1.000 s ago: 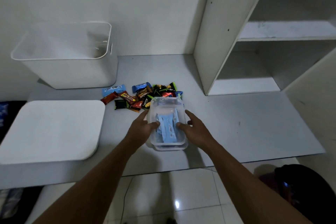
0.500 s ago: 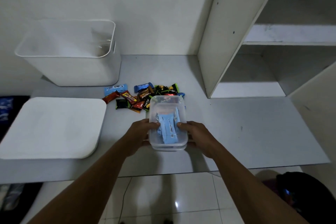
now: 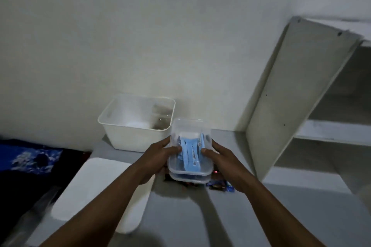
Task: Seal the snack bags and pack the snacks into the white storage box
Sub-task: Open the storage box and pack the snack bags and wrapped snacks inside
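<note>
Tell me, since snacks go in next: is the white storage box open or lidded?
Open. The white storage box shows its bare rim and interior, and the flat white lid lies apart on the table nearer the person.

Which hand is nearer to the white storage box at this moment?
The left hand. It grips the left side of the clear container, just in front of the white storage box. The right hand grips the container's right side, farther from the box.
</note>
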A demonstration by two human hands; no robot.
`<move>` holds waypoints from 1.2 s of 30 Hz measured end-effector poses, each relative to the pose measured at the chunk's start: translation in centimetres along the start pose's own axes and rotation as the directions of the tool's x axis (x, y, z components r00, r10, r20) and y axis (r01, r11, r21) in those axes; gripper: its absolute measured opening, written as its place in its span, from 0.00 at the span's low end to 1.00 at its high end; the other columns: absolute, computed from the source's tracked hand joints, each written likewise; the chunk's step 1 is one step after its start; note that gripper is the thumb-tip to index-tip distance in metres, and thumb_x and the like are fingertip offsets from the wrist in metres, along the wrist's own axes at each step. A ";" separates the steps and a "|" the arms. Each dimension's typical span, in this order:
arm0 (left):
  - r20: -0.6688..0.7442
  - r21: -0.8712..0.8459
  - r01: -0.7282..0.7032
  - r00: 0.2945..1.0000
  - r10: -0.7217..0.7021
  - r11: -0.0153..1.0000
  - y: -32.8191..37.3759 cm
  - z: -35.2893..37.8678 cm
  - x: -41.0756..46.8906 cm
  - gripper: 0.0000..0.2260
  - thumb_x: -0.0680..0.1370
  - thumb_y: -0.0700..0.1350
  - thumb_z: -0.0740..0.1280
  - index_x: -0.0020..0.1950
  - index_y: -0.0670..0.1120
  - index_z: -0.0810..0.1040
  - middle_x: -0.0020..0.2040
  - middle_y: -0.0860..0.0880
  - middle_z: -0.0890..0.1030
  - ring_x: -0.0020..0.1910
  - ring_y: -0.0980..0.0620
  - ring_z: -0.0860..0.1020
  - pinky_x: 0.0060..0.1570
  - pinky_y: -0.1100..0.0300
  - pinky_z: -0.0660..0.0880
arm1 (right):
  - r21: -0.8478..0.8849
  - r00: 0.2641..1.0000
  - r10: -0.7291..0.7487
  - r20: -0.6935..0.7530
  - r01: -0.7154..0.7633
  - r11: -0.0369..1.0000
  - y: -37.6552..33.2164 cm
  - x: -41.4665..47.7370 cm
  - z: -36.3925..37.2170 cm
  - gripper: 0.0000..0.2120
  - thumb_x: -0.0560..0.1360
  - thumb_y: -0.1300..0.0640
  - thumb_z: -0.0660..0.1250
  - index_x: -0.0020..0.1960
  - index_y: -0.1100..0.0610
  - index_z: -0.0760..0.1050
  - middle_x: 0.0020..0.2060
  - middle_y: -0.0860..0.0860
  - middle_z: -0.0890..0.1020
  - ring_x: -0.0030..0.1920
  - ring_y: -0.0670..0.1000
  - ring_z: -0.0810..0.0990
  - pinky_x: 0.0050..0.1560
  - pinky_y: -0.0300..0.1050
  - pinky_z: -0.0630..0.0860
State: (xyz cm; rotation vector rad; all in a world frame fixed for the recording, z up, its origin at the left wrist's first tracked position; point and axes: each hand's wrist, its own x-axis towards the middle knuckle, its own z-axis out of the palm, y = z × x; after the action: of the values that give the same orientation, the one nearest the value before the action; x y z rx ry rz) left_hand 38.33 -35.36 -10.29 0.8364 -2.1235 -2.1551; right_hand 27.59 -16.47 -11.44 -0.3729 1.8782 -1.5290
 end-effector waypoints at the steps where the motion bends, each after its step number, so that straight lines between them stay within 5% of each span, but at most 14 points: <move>1: -0.010 0.010 -0.027 1.000 0.028 1.000 1.2 -1.3 0.1 0.14 0.79 0.47 0.68 0.63 0.58 0.78 0.49 0.51 0.87 0.44 0.51 0.86 0.39 0.57 0.81 | 0.000 1.000 -0.019 0.007 0.019 1.000 -1.5 0.6 0.7 0.14 0.79 0.49 0.68 0.54 0.28 0.75 0.53 0.47 0.86 0.51 0.53 0.86 0.52 0.59 0.83; 7: -0.036 0.066 -0.106 0.993 0.109 0.992 7.8 -9.9 2.3 0.16 0.79 0.49 0.68 0.65 0.61 0.74 0.50 0.52 0.86 0.44 0.51 0.84 0.36 0.59 0.79 | -0.038 0.996 -0.085 0.028 0.086 0.996 -9.7 5.4 6.3 0.13 0.79 0.47 0.67 0.62 0.34 0.73 0.53 0.50 0.86 0.49 0.54 0.86 0.48 0.53 0.84; 15: -0.040 0.114 -0.109 0.993 0.114 0.988 13.2 -23.0 10.2 0.20 0.79 0.49 0.67 0.71 0.57 0.72 0.56 0.49 0.84 0.50 0.45 0.84 0.48 0.46 0.83 | -0.113 0.994 -0.105 0.027 0.107 0.988 -17.7 16.3 15.3 0.21 0.81 0.47 0.63 0.73 0.38 0.65 0.55 0.48 0.82 0.52 0.56 0.84 0.51 0.55 0.84; 22: -0.031 0.124 -0.051 0.998 0.055 0.991 11.9 -30.0 17.8 0.34 0.79 0.50 0.68 0.78 0.66 0.53 0.66 0.48 0.78 0.52 0.44 0.83 0.45 0.45 0.83 | -0.164 0.998 -0.061 -0.023 0.056 0.985 -17.3 25.4 21.1 0.34 0.81 0.49 0.63 0.79 0.36 0.47 0.76 0.52 0.67 0.61 0.58 0.80 0.44 0.50 0.85; 29: 0.025 0.092 0.080 0.996 -0.082 0.993 7.6 -31.6 22.5 0.34 0.80 0.47 0.67 0.78 0.64 0.51 0.69 0.48 0.75 0.56 0.43 0.81 0.51 0.40 0.81 | -0.102 0.998 0.043 -0.040 -0.046 0.994 -12.0 30.5 22.1 0.34 0.79 0.49 0.67 0.77 0.33 0.52 0.70 0.50 0.74 0.59 0.56 0.81 0.52 0.57 0.83; 36: 0.002 0.114 0.170 0.985 -0.172 0.979 4.5 -30.1 25.3 0.32 0.82 0.41 0.61 0.78 0.63 0.48 0.69 0.48 0.73 0.57 0.47 0.78 0.38 0.51 0.80 | -0.104 0.992 0.123 -0.039 -0.126 0.987 -8.9 33.2 22.1 0.31 0.77 0.56 0.70 0.73 0.37 0.62 0.61 0.53 0.80 0.56 0.57 0.83 0.50 0.60 0.83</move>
State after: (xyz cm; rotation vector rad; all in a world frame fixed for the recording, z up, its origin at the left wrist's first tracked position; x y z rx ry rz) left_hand 26.08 -72.82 -13.57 1.0551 -2.2777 -2.1349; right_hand 16.14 -55.50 -15.52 -0.2739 1.9751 -1.3647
